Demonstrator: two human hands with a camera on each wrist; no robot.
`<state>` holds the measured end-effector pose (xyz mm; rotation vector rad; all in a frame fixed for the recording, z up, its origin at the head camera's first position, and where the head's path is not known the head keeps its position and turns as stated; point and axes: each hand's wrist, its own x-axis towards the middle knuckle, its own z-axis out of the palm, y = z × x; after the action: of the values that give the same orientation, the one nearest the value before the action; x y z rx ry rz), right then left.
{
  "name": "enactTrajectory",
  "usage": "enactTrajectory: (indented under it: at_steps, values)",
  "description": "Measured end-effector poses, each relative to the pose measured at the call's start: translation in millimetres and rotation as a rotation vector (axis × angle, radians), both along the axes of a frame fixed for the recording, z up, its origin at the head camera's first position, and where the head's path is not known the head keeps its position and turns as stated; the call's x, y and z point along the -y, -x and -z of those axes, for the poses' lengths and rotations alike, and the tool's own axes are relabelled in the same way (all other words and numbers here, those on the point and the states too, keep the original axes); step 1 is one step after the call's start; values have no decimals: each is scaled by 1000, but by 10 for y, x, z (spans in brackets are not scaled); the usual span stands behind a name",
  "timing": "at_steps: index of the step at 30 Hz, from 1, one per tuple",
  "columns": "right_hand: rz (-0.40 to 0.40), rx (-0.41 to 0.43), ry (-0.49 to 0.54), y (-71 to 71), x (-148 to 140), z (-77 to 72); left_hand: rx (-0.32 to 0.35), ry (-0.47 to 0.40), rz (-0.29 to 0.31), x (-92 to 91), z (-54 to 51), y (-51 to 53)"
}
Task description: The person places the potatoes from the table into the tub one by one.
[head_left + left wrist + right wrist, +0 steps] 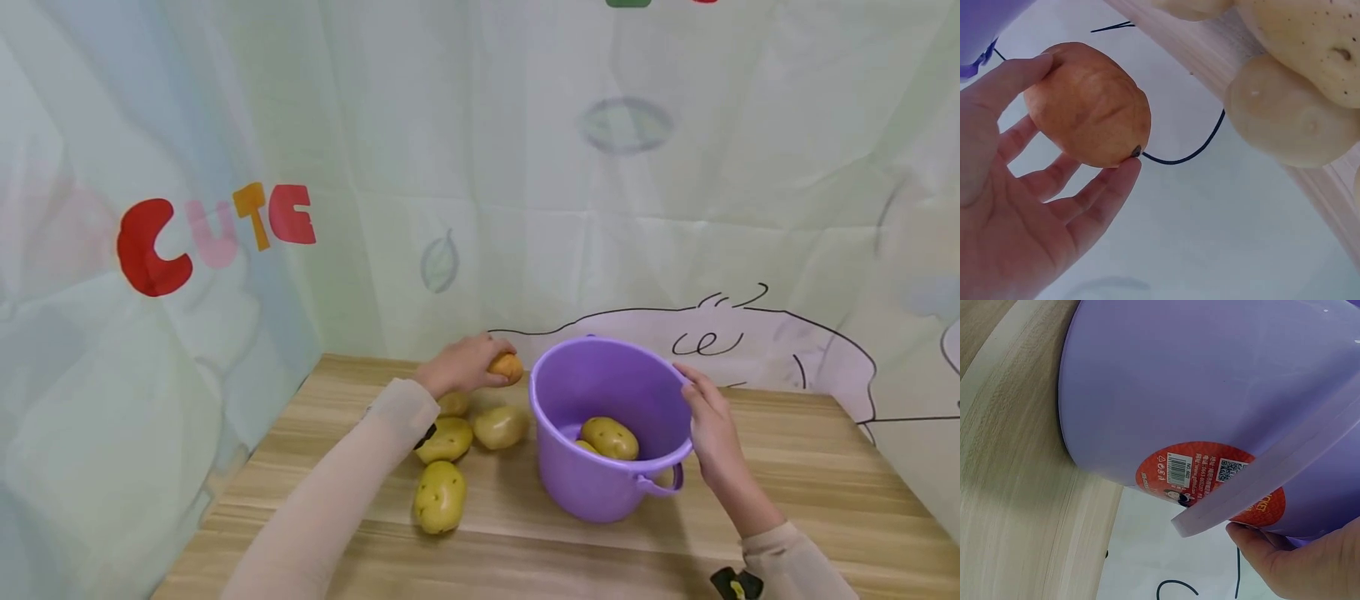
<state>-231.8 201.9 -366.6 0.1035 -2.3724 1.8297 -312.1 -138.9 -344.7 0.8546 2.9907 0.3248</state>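
Observation:
An orange-brown, potato-like item (506, 367) is gripped by the left hand (467, 364), just left of the purple bucket's rim. In the left wrist view the thumb and fingers curl round this brownish item (1088, 105). The right hand (712, 425) holds the right side of the purple bucket (592, 487) at its rim; in the right wrist view part of that hand (1310, 562) shows beside the bucket wall (1166, 381). Inside the bucket lies a yellow potato (611, 438), with part of another beside it.
Left of the bucket several yellow potatoes lie on the wooden table (525, 554), among them one nearest the front (440, 497) and one close to the bucket (500, 427). A printed curtain (465, 167) hangs behind and at the left. The bucket's handle (1272, 475) hangs down.

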Motion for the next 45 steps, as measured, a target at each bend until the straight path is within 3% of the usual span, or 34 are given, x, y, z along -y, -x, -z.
enactTrajectory:
  at_steps: [6, 21, 45]
  values:
    - [-1, -11, -9, 12, -4, -30, -14, -22, 18, 14, -93, -45]
    - [-12, -22, -15, 8, 20, -47, -47, -2, -13, 40, -248, -222]
    - [4, 0, -12, -15, 6, -22, -93, -64, 3, 17, -426, -274]
